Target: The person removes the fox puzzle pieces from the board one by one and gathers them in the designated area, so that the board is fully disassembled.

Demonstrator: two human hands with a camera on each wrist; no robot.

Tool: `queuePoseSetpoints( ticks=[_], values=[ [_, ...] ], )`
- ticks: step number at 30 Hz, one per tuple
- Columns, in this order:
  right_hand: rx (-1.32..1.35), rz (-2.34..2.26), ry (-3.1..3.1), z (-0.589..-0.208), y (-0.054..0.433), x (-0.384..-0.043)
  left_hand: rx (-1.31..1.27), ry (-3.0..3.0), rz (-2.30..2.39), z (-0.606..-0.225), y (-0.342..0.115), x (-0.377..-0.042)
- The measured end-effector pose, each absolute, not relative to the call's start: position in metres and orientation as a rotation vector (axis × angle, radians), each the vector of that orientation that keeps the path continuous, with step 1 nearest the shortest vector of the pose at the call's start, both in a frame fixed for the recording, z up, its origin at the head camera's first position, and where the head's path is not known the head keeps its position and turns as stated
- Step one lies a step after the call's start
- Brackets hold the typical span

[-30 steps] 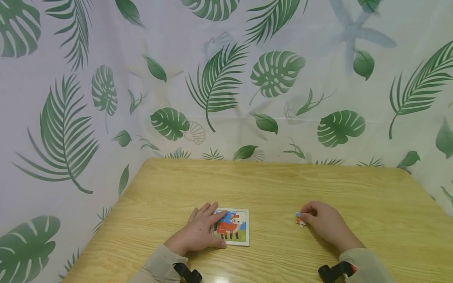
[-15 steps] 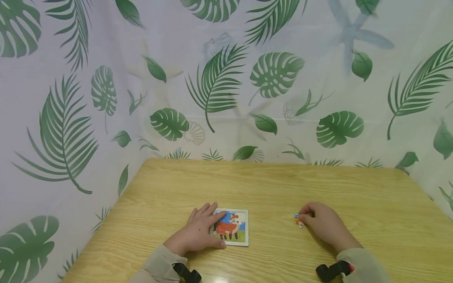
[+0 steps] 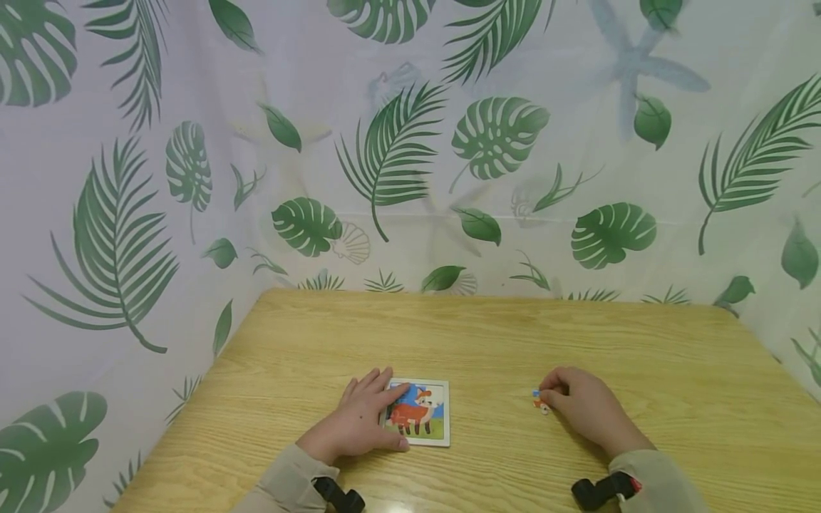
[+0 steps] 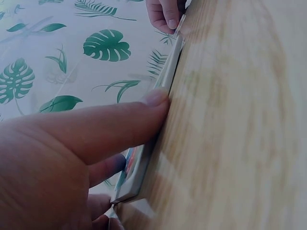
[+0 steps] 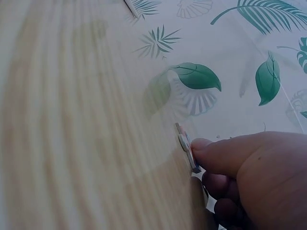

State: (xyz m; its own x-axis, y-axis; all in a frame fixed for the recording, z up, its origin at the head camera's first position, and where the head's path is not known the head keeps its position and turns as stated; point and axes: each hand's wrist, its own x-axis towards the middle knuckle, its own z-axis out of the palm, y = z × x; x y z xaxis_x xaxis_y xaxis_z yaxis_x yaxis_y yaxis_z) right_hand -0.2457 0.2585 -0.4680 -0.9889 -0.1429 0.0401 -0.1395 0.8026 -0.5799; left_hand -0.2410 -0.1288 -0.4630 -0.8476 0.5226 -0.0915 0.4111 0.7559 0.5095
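A small square puzzle [image 3: 426, 413] with a fox picture in a white frame lies on the table, left of the middle. My left hand [image 3: 362, 417] rests over its left side, fingers spread, the index fingertip on the picture. In the left wrist view the left thumb [image 4: 120, 122] lies along the frame's near edge. Off to the right, my right hand [image 3: 586, 410] pinches a small blue and orange puzzle piece [image 3: 537, 400] close over the table. The right wrist view shows the right thumb [image 5: 211, 151] against the puzzle piece [image 5: 188, 148]; the fingertips behind are partly hidden.
The light wooden table [image 3: 487, 342] reaches back to a white cloth [image 3: 410, 164] printed with green leaves, which hangs behind it and on the left. A black band with a camera [image 3: 606, 491] sits on the right wrist, another [image 3: 340, 494] on the left.
Both hands keep nearly the same place. The right hand and the puzzle piece appear very slightly further left, along with a small shift of the whole head view.
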Motion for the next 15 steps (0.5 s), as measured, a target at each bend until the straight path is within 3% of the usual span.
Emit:
queuePoseSetpoints(
  ticks=[15],
  values=[
    [-0.163,-1.022,2.989,-0.4741,0.2588,-0.2496,0.735,2.726,0.720,-0.4638,-0.1293,-0.2425]
  ],
)
